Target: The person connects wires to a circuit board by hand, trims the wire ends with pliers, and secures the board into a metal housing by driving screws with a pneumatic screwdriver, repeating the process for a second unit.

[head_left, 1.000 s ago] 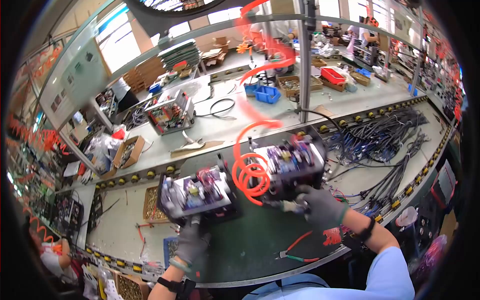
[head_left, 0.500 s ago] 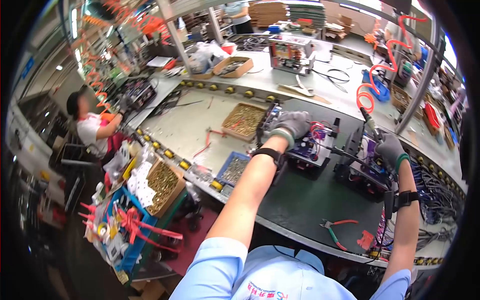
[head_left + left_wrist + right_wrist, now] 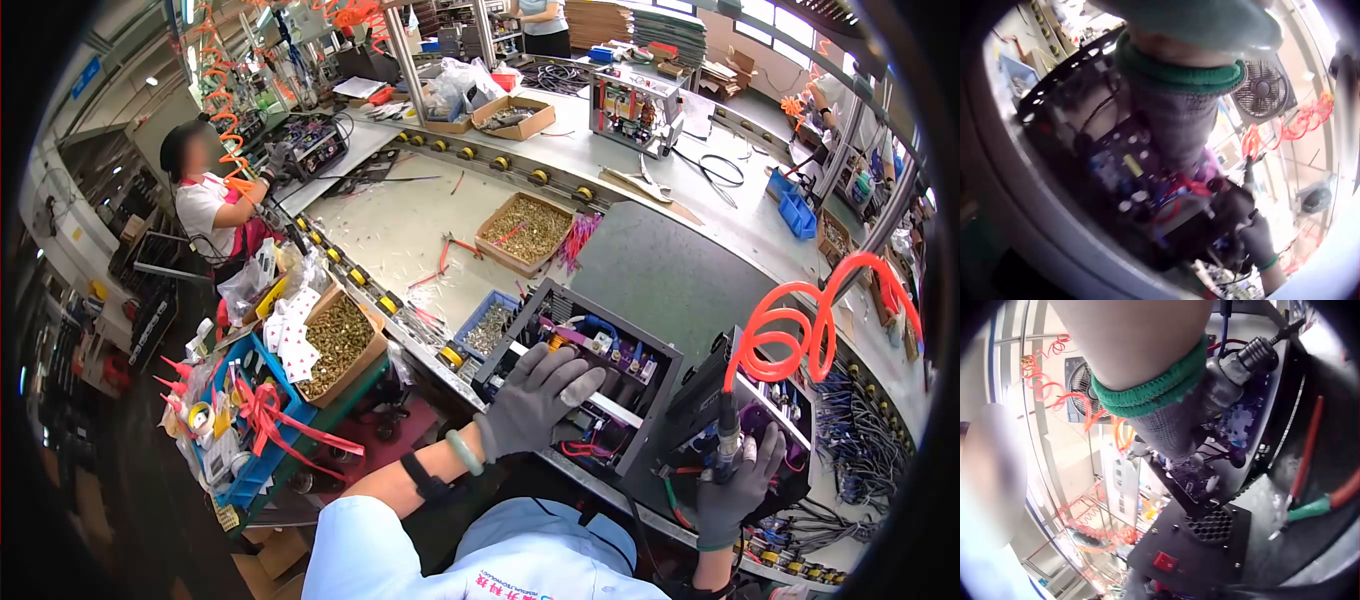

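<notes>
My gloved left hand (image 3: 540, 400) lies across the silver bar of an open black electronics chassis (image 3: 648, 400), fingers extended. Purple circuit boards and red wires fill that chassis. A second open chassis (image 3: 690, 400) stands tilted to its right. My gloved right hand (image 3: 738, 490) holds an air tool (image 3: 728, 440) on an orange coiled hose (image 3: 770, 345), over this chassis. The tool's metal fitting (image 3: 1257, 356) shows beside the glove in the right wrist view; much of its body is hidden. Cutters (image 3: 1310, 512) with red and green handles lie near the right-hand chassis.
A carton of small metal parts (image 3: 525, 230) and a blue tray (image 3: 490, 325) sit left of the left chassis. Bundled black cables (image 3: 865, 440) lie at the right. A roller rail (image 3: 540, 178) edges the bench. Another person (image 3: 215, 200) works at the far left.
The view has swung left. The left chassis has come nearer the person and turned; my left hand has moved from its far side to its middle. The right chassis now stands tilted.
</notes>
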Action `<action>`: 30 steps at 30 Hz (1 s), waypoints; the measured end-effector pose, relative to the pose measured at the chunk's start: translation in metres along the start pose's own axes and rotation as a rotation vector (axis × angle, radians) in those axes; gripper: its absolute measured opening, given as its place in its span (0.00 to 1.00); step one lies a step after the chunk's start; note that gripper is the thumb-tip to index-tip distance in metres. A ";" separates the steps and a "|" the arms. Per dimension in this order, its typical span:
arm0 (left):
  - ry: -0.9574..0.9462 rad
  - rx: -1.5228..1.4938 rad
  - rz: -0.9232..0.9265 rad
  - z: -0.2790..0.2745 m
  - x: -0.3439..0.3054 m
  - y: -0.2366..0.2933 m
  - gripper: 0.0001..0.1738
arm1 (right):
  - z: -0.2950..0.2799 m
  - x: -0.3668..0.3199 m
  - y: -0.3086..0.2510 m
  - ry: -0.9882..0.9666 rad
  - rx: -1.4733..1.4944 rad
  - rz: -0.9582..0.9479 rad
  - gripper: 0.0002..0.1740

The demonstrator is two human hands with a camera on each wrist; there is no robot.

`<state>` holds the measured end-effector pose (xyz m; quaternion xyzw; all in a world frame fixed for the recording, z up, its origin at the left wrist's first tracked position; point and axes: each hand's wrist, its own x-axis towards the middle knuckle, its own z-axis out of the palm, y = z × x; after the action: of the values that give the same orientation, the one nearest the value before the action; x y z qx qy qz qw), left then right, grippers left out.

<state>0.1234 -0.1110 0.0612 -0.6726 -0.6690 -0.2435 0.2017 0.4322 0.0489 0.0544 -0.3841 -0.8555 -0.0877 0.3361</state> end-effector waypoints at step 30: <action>-0.725 0.260 -0.599 0.107 -0.052 -0.184 0.13 | 0.008 0.036 0.031 -0.210 0.299 0.262 0.30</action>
<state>-0.0535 -0.0843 -0.0653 -0.4610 -0.8853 0.0449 -0.0410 0.4333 0.0954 0.0683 -0.4448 -0.8320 0.1251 0.3070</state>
